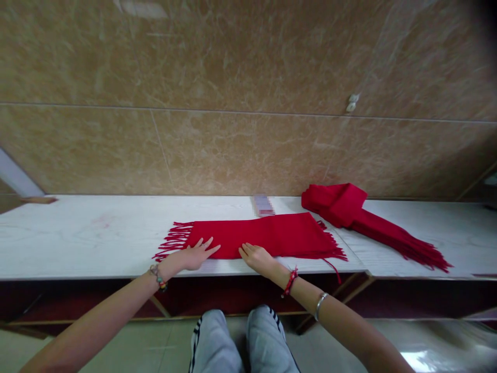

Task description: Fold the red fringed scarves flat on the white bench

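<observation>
A person in gray striped trousers (219,339) stands at a long white wood-grain counter (97,238), both hands on a folded red scarf (252,233) laid flat along its front, fringed at either end. The left hand (197,255), below a beaded bracelet (158,278), rests palm down with fingers spread near the left fringe (175,239). The right hand (254,256), its wrist circled by a red bracelet (289,283) and its forearm by a silver bangle (320,305), touches the near edge around mid-length, fingers close together; whether it pinches the cloth cannot be told. Only a narrow white strip separates the scarf's near edge from the counter's lip, where one red strand at right hangs over. The broadest stretch of countertop runs left of the scarf. Behind, a small pale packet (263,203), blurred, occupies the slim band before the marbled wall (233,150); whether it meets the cloth is unclear. To the right, a second red scarf (344,204) lies loosely folded, its bulk near the wall and its fringe angled toward the front edge, limiting room on that side.
</observation>
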`<state>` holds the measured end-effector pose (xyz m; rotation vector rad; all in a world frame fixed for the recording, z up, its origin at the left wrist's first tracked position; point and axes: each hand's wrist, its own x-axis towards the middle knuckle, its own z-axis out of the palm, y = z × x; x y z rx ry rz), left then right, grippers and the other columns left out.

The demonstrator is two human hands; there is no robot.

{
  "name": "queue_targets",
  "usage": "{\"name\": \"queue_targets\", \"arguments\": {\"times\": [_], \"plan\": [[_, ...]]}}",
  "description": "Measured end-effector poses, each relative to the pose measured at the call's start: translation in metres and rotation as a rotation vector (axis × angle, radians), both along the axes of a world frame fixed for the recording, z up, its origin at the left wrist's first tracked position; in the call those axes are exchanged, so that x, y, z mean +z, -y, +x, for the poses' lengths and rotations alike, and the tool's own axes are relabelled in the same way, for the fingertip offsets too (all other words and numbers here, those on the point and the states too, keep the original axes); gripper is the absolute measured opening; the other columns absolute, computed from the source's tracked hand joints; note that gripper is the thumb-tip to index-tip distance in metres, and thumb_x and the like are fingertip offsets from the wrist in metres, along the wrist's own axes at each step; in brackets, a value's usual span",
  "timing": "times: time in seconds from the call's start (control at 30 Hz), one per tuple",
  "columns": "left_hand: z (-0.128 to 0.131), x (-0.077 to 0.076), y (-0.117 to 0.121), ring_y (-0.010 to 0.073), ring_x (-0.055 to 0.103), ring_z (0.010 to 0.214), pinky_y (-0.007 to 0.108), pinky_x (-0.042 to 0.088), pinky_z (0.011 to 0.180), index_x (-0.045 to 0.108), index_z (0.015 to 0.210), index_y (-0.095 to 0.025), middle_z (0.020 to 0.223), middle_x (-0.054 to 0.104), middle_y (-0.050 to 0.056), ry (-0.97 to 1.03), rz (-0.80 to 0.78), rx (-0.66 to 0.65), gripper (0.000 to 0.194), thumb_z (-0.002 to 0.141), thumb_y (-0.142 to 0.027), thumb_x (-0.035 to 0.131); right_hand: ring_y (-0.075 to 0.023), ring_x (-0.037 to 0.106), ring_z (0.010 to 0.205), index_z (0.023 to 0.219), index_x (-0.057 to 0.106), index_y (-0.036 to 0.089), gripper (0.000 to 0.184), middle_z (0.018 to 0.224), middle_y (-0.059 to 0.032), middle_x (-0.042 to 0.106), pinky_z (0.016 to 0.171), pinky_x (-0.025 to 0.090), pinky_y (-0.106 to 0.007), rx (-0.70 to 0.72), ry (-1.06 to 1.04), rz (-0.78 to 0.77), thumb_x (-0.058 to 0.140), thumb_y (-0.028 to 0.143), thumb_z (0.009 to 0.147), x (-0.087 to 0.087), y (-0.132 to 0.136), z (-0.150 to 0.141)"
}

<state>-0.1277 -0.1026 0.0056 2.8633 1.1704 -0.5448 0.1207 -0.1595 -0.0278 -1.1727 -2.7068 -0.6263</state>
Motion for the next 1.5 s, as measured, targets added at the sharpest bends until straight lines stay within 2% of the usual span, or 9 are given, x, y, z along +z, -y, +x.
{"name": "queue_targets", "arguments": {"times": [0.2, 0.3, 0.57, 0.87, 1.03, 1.13, 1.23, 1.33, 1.5], "plan": [[0.014, 0.001, 0.006, 0.0238, 0.055, 0.104, 0.036, 0.047, 0.082, 0.058, 0.105, -0.016, 0.113, 0.056, 0.015, 0.137, 0.277, -0.195, 0.03, 0.082, -0.003, 0.042, -0.0215, 0.055, 0.096, 0.104, 0.053, 0.008, 0.021, 0.102, -0.0154, 0.06, 0.074, 0.047, -0.033, -0.024, -0.043, -0.009, 0.045, 0.007, 0.084, 0.005, 0.002, 0.0], [0.015, -0.003, 0.012, 0.0202, 0.059, 0.087, 0.03, 0.049, 0.071, 0.06, 0.088, -0.014, 0.093, 0.059, 0.011, 0.165, 0.337, -0.25, 0.016, 0.083, -0.008, 0.046, -0.0202, 0.055, 0.085, 0.096, 0.055, 0.011, 0.015, 0.09, -0.0109, 0.06, 0.07, 0.046, -0.032, -0.026, -0.049, -0.032, 0.046, 0.009, 0.085, 0.01, 0.003, -0.001], [0.0, -0.003, 0.02, 0.0163, 0.055, 0.082, 0.026, 0.046, 0.068, 0.057, 0.096, -0.015, 0.089, 0.057, 0.007, 0.213, 0.324, -0.346, 0.02, 0.085, -0.006, 0.043, -0.02, 0.056, 0.09, 0.11, 0.052, 0.009, 0.025, 0.102, -0.0132, 0.06, 0.072, 0.046, -0.032, 0.055, -0.074, -0.02, 0.043, 0.01, 0.087, 0.007, -0.004, -0.013], [-0.002, -0.017, 0.013, 0.0178, 0.053, 0.09, 0.031, 0.043, 0.083, 0.059, 0.093, -0.017, 0.092, 0.056, 0.007, 0.319, 0.32, -0.29, 0.021, 0.083, -0.006, 0.045, -0.0174, 0.059, 0.078, 0.089, 0.057, 0.011, 0.015, 0.086, -0.0106, 0.063, 0.066, 0.046, -0.029, 0.038, -0.064, -0.103, 0.042, 0.006, 0.086, 0.001, -0.003, -0.016], [-0.005, -0.002, 0.014, 0.0157, 0.053, 0.091, 0.026, 0.042, 0.083, 0.056, 0.108, -0.021, 0.098, 0.057, 0.005, 0.393, 0.096, -0.281, 0.038, 0.077, -0.002, 0.046, -0.0187, 0.057, 0.083, 0.095, 0.055, 0.011, 0.014, 0.091, -0.0103, 0.062, 0.068, 0.045, -0.03, -0.001, -0.093, -0.06, 0.046, 0.01, 0.085, 0.004, -0.005, -0.021], [-0.008, 0.012, -0.002, 0.0132, 0.054, 0.095, 0.022, 0.041, 0.085, 0.055, 0.113, -0.022, 0.105, 0.059, 0.003, 0.455, -0.139, -0.329, 0.037, 0.078, -0.009, 0.049, -0.0198, 0.056, 0.083, 0.093, 0.055, 0.011, 0.012, 0.09, -0.0106, 0.061, 0.067, 0.045, -0.03, -0.009, -0.061, -0.055, 0.047, 0.009, 0.084, 0.006, -0.004, -0.024], [0.003, 0.02, -0.037, 0.0134, 0.055, 0.095, 0.024, 0.04, 0.086, 0.057, 0.109, -0.018, 0.105, 0.061, 0.005, 0.542, -0.188, -0.228, 0.027, 0.086, -0.021, 0.042, -0.02, 0.056, 0.074, 0.086, 0.056, 0.011, 0.009, 0.082, -0.0092, 0.061, 0.062, 0.044, -0.031, -0.029, -0.026, -0.083, 0.049, 0.008, 0.082, 0.007, -0.002, -0.027], [0.031, 0.015, -0.081, 0.0159, 0.053, 0.101, 0.027, 0.036, 0.091, 0.059, 0.106, -0.012, 0.109, 0.06, 0.01, 0.57, -0.136, -0.037, 0.028, 0.086, -0.021, 0.041, -0.0202, 0.055, 0.071, 0.085, 0.057, 0.011, 0.009, 0.079, -0.0085, 0.061, 0.059, 0.042, -0.032, -0.044, -0.03, -0.08, 0.05, 0.007, 0.081, 0.008, 0.002, -0.03], [0.081, 0.0, -0.136, 0.0164, 0.056, 0.087, 0.025, 0.04, 0.079, 0.06, 0.102, -0.011, 0.097, 0.063, 0.008, 0.52, -0.192, 0.039, 0.029, 0.077, -0.024, 0.053, -0.0197, 0.052, 0.071, 0.08, 0.058, 0.012, 0.009, 0.075, -0.0076, 0.059, 0.057, 0.038, -0.031, -0.056, -0.043, -0.019, 0.05, 0.007, 0.081, 0.012, 0.005, -0.037]]}}
